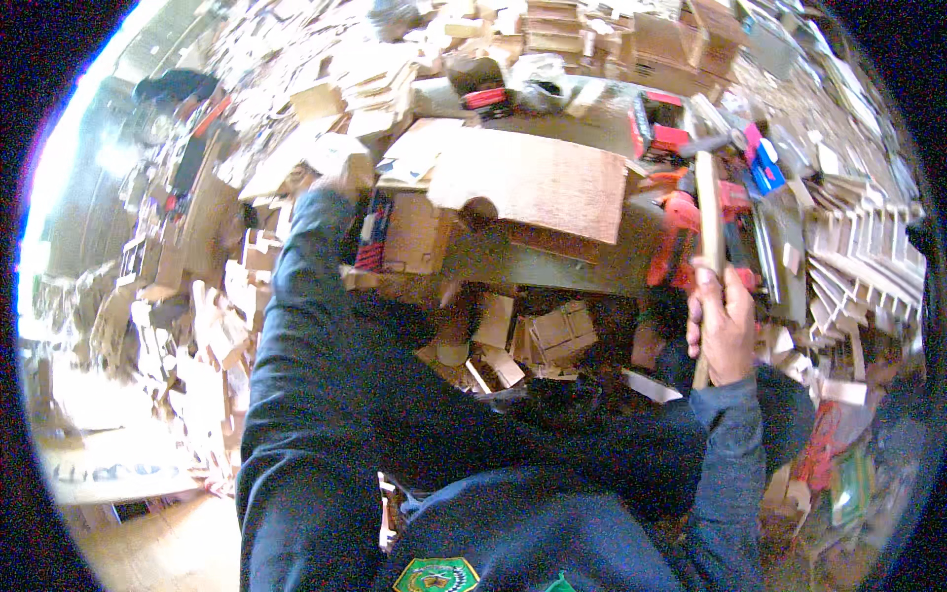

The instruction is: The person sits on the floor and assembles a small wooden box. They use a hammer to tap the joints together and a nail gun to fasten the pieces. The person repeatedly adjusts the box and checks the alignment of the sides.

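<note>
My right hand (725, 321) is closed around a long, narrow wooden stick (708, 202), which stands nearly upright in the view. Just beyond that hand lie red power tools (679, 232), partly behind the stick. My left arm stretches far forward, and my left hand (340, 180) is smeared by motion beside pale wood pieces; whether it grips one is unclear. Between the hands, a broad light wooden board (533, 183) lies on the workbench (612, 272). A dark round thing (478, 212) overlaps its near edge.
A cardboard box (414, 234) sits left of the board. Red-and-black boxes (659, 126) and a blue packet (764, 166) lie at the far right. Stacked wood strips (868, 261) fill the right side. Offcuts (562, 331) lie below the bench, near my legs.
</note>
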Action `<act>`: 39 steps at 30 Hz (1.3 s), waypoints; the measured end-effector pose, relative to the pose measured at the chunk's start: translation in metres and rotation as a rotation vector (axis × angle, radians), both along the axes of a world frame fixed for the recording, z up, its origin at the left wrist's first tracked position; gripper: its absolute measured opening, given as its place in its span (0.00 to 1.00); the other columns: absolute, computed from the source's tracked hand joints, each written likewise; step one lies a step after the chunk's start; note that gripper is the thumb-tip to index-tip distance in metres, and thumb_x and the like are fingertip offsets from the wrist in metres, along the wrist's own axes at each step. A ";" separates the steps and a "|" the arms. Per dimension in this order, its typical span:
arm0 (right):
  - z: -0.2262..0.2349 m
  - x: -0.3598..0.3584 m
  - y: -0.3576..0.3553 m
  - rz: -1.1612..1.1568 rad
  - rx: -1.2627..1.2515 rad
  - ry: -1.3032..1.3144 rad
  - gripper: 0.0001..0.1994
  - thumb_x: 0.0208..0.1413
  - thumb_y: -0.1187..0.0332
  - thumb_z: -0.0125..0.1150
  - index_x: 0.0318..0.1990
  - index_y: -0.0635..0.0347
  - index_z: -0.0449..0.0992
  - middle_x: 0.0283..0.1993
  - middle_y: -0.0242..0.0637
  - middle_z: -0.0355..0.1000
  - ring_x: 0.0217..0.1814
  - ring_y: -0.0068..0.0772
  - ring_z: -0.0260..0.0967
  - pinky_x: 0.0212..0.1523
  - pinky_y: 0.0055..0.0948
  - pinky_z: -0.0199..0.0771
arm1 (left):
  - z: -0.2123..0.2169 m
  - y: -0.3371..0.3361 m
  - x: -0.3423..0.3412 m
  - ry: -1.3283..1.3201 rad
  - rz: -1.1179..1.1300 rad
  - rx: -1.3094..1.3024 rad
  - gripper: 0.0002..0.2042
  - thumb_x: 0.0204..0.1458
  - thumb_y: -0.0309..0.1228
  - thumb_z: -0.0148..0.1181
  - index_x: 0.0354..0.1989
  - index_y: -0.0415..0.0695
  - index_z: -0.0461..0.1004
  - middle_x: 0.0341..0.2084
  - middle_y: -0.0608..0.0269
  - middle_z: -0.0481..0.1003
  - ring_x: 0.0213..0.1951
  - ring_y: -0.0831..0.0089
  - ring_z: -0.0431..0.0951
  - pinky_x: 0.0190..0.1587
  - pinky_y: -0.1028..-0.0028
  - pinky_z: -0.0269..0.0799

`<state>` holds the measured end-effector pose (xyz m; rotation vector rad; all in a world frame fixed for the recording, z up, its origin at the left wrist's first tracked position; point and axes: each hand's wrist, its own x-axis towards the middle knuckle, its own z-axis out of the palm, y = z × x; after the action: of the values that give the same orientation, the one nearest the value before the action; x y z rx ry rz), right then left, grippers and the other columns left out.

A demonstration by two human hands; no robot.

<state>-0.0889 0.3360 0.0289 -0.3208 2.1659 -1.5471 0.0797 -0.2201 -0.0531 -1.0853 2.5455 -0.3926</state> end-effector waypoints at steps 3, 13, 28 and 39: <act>0.001 0.000 -0.003 0.026 -0.036 0.019 0.15 0.67 0.56 0.49 0.51 0.56 0.72 0.19 0.22 0.59 0.12 0.12 0.55 0.09 0.17 0.56 | -0.010 0.019 0.049 -0.024 0.015 0.046 0.13 0.51 0.36 0.54 0.38 0.40 0.78 0.34 0.49 0.80 0.38 0.48 0.80 0.45 0.53 0.75; -0.006 0.001 0.008 -0.048 -0.026 0.203 0.13 0.65 0.57 0.53 0.46 0.55 0.72 0.19 0.21 0.60 0.13 0.11 0.56 0.10 0.17 0.56 | -0.045 0.000 0.053 -0.010 0.300 0.076 0.14 0.46 0.35 0.62 0.41 0.46 0.80 0.41 0.48 0.79 0.48 0.52 0.79 0.48 0.60 0.76; -0.011 0.003 0.020 -0.059 0.026 0.423 0.13 0.62 0.63 0.58 0.46 0.65 0.73 0.31 0.40 0.76 0.33 0.31 0.76 0.35 0.30 0.74 | -0.047 -0.016 0.086 0.392 0.048 0.099 0.15 0.44 0.39 0.63 0.39 0.47 0.80 0.38 0.49 0.80 0.44 0.50 0.79 0.46 0.57 0.75; -0.014 0.009 0.015 -0.021 0.011 0.381 0.14 0.60 0.63 0.61 0.45 0.66 0.73 0.35 0.45 0.77 0.37 0.36 0.77 0.40 0.32 0.74 | 0.006 0.086 -0.060 1.147 -0.333 0.624 0.05 0.45 0.26 0.67 0.28 0.39 0.77 0.20 0.61 0.78 0.24 0.74 0.79 0.31 0.74 0.77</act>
<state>-0.0802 0.3505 0.0149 -0.6360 2.4662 -1.5874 0.0201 -0.1342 -0.0466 -0.6947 3.3653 1.2366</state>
